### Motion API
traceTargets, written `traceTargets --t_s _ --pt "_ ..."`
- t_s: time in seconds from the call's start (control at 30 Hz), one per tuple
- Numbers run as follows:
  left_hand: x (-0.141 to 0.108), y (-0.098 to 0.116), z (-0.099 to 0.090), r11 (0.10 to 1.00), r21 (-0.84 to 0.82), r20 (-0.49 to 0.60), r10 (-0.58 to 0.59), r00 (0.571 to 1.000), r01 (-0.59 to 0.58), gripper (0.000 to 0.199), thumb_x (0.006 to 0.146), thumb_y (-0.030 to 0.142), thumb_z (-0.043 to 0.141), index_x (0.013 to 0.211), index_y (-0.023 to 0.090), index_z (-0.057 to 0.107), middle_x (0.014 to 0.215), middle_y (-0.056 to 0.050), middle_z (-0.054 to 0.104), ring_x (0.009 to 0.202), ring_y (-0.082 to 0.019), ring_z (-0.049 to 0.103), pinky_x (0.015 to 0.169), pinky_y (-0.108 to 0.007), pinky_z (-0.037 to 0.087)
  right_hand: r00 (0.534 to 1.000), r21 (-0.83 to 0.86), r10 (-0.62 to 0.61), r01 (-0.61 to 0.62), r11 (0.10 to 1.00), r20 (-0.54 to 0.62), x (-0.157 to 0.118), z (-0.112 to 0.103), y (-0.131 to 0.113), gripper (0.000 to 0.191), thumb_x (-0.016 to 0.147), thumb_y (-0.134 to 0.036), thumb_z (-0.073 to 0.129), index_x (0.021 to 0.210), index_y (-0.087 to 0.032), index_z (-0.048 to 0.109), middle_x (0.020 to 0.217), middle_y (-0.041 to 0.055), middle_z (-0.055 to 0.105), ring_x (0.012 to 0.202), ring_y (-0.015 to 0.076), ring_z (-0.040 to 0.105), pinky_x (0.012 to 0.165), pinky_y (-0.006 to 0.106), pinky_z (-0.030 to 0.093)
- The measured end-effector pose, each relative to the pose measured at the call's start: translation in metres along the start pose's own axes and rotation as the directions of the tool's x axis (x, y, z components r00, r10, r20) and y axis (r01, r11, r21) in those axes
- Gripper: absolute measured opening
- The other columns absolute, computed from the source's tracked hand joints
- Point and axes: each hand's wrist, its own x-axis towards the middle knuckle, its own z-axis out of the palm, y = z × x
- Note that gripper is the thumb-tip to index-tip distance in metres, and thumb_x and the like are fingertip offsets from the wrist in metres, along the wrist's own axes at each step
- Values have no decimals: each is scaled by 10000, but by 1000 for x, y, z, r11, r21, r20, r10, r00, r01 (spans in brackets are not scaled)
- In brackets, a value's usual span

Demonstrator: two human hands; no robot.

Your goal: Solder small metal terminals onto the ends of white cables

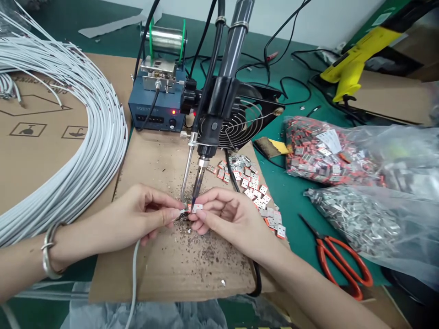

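Note:
Between finger and thumb, my left hand (149,212) pinches the end of a white cable (135,274), whose length hangs down past the front of the cardboard. My right hand (222,214) grips a small USB connector (197,208) with metal shell and orange plastic. Cable end and connector meet directly under the tip of a mounted soldering iron (200,176). Beside that tip comes down a thin metal solder feed tube (187,173). The exact contact at the joint is too small to make out.
Loose USB connectors (254,183) lie right of my hands. A solder feeder (154,109) with its spool and a fan (236,123) stand behind. Coiled white cables (106,137) fill the left. Bags of connectors (329,155), orange-handled scissors (339,260) and a yellow tool (356,59) are at right.

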Motion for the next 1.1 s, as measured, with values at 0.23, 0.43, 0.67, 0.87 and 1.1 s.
traceTargets --t_s 0.23,0.43,0.67,0.87,1.1 --pt "-2 3 1 999 -30 18 22 1000 -22 136 746 253 630 749 138 703 406 53 481 330 -42 396 314 -99 340 1000 0 14 -14 1000 -14 -1 1 -2 190 695 -225 748 794 -130 616 681 40 688 563 97 651 519 165 556" --pt "-1 1 0 1000 -23 23 -8 1000 9 162 741 271 637 794 128 690 417 48 482 335 -48 400 319 -112 350 1000 4 13 -13 1000 -9 -1 1 -2 203 687 -225 753 796 -130 610 685 42 691 536 88 638 493 148 537" --pt "-2 2 -2 1000 22 58 12 998 -13 155 809 274 602 820 134 667 475 60 481 385 -31 415 352 -85 365 1000 5 27 -27 1000 -12 -2 2 -4 243 687 -274 761 789 -122 602 679 49 690 497 75 614 461 138 516" --pt "-4 5 -1 999 46 52 22 998 -25 169 811 290 601 780 131 650 537 55 506 384 -16 411 350 -77 367 999 -30 31 -31 999 -21 -4 2 -6 236 688 -276 751 792 -126 601 703 62 697 465 63 573 422 135 479" --pt "-3 1 -2 995 95 43 11 999 -15 205 800 320 599 835 129 665 543 42 503 390 -26 410 353 -91 383 999 -73 26 -29 997 -44 -4 3 -7 196 678 -230 730 784 -132 597 711 57 694 437 55 533 363 121 402"
